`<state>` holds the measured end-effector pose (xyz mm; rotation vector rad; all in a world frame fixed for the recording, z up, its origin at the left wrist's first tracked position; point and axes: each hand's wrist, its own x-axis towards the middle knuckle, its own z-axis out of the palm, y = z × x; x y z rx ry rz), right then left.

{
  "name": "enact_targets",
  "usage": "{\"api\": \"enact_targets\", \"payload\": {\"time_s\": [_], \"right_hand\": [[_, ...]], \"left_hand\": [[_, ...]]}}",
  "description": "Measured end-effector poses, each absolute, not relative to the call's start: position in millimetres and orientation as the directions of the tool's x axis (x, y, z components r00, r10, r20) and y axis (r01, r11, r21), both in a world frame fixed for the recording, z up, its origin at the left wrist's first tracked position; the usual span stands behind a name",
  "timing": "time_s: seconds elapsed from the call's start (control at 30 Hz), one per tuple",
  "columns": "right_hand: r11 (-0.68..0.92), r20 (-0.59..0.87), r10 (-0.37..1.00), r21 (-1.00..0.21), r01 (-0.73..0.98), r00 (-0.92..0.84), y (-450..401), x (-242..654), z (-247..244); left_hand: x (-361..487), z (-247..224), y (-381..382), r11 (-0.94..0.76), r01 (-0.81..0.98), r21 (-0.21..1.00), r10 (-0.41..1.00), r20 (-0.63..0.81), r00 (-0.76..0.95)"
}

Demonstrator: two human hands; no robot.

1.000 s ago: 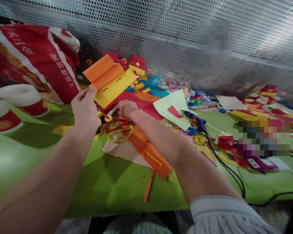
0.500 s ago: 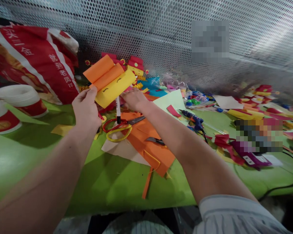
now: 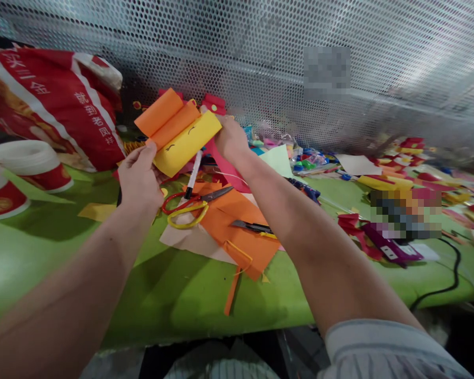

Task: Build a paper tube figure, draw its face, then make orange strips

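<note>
My left hand [image 3: 140, 171] pinches the lower left edge of a paper craft [image 3: 177, 131] made of two orange rolls and a yellow roll with drawn closed eyes. At the craft's right end, my right hand [image 3: 231, 138] is closed, its fingers partly hidden behind the yellow roll. From under this hand hangs a pinkish-red paper sheet [image 3: 231, 171]. Below the craft are a white marker [image 3: 193, 176] with a black cap and scissors [image 3: 195, 205] with red and yellow handles. They lie over orange paper [image 3: 237, 210], near a utility knife [image 3: 250, 227].
Paper cups [image 3: 43, 168] and a red food bag [image 3: 59, 105] stand on the left of the green table [image 3: 174, 300]. A blue glue gun [image 3: 306, 189], paper scraps and a purple box [image 3: 391, 245] lie right. A perforated metal panel [image 3: 237, 58] rises behind.
My right hand has risen from behind the craft to its right end, bringing the pinkish-red sheet along. The marker leans more. My left hand keeps its hold, and the view has shifted slightly.
</note>
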<state>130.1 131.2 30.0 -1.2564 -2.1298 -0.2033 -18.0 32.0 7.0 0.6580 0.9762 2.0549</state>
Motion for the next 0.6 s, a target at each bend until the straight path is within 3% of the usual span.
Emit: {"api": "enact_targets", "payload": {"time_s": [0.1,0.17,0.33,0.47,0.6], "right_hand": [[0.381,0.619,0.784,-0.426,0.821,-0.042,147,160,27],[0.409,0.652,0.755,-0.554,0.726,0.072,149,190,21],[0.55,0.637,0.769,-0.697,0.461,0.047,96,256,0],[0.45,0.509,0.847,-0.839,0.306,0.15,24,266,-13],[0.343,0.365,0.923,-0.923,0.173,0.119,-14,260,-28]], "left_hand": [[-12,4,28,-0.366,-0.397,0.841,0.845,0.122,-0.521],[-5,0,24,-0.299,-0.387,0.872,0.884,0.101,-0.457],[21,-16,8,-0.052,-0.297,0.953,0.969,-0.024,-0.246],[41,-26,-7,0.1,-0.15,0.984,0.994,-0.106,-0.035],[48,-31,-14,0.128,0.07,0.989,0.992,-0.13,0.012]]}}
